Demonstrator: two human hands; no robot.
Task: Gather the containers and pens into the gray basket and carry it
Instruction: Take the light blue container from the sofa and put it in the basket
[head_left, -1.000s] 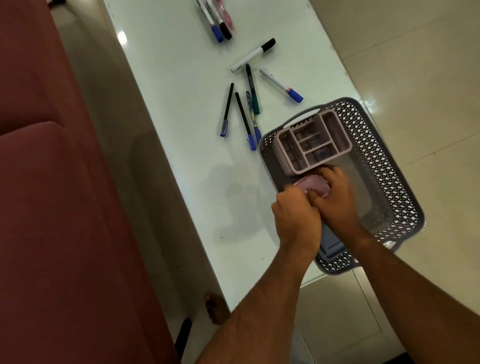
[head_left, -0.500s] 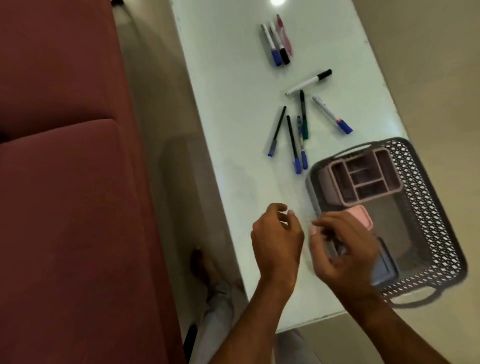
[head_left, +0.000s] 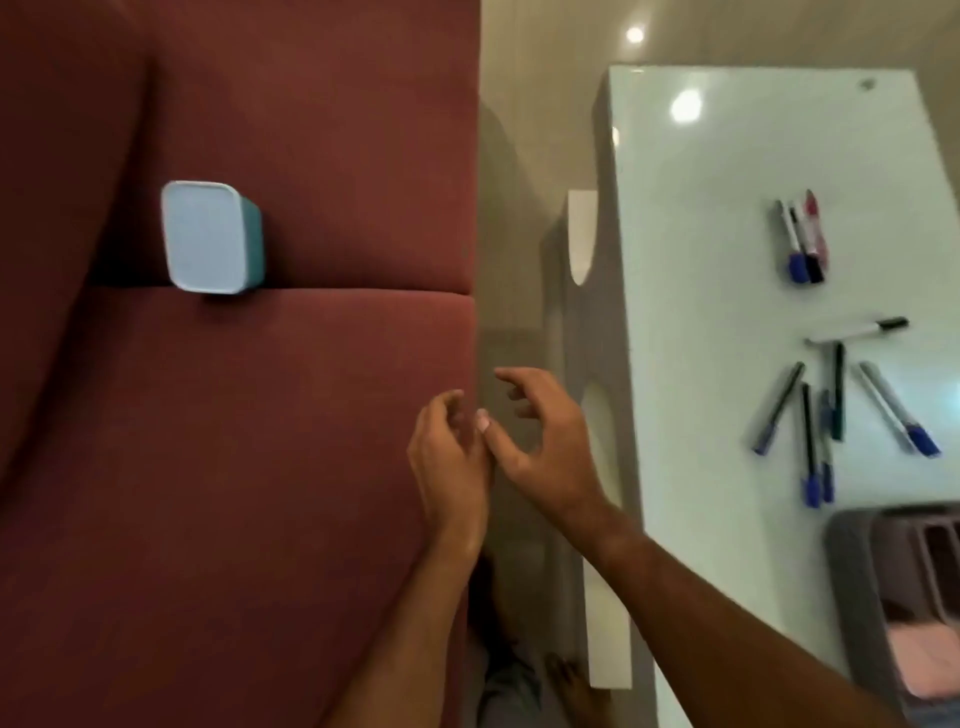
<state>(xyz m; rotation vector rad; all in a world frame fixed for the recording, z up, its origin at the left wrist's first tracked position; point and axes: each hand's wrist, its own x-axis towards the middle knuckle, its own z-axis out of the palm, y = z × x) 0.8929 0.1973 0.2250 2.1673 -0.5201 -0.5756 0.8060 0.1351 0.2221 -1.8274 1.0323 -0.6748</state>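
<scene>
A teal container with a pale blue lid (head_left: 210, 238) lies on the red sofa (head_left: 234, 467), at the seam between seat and back. My left hand (head_left: 451, 462) and my right hand (head_left: 540, 441) hover side by side over the sofa's edge, both empty with fingers spread. On the white table (head_left: 701, 260) lie several pens: three capped markers (head_left: 802, 240) at the far end, a white marker (head_left: 857, 330), and a loose group of blue and black pens (head_left: 831, 421). The gray basket (head_left: 852, 582) is cut off at the right edge, with a pink divided organiser and a pink container inside.
A narrow strip of floor runs between the sofa and the table. My legs and bare feet (head_left: 566, 686) show at the bottom of that gap. The table's side panel has curved cut-outs.
The view has swung left from the basket toward the sofa. Both hands left the basket, let go of the pink container, and moved left over the sofa's edge. The teal container came into view.
</scene>
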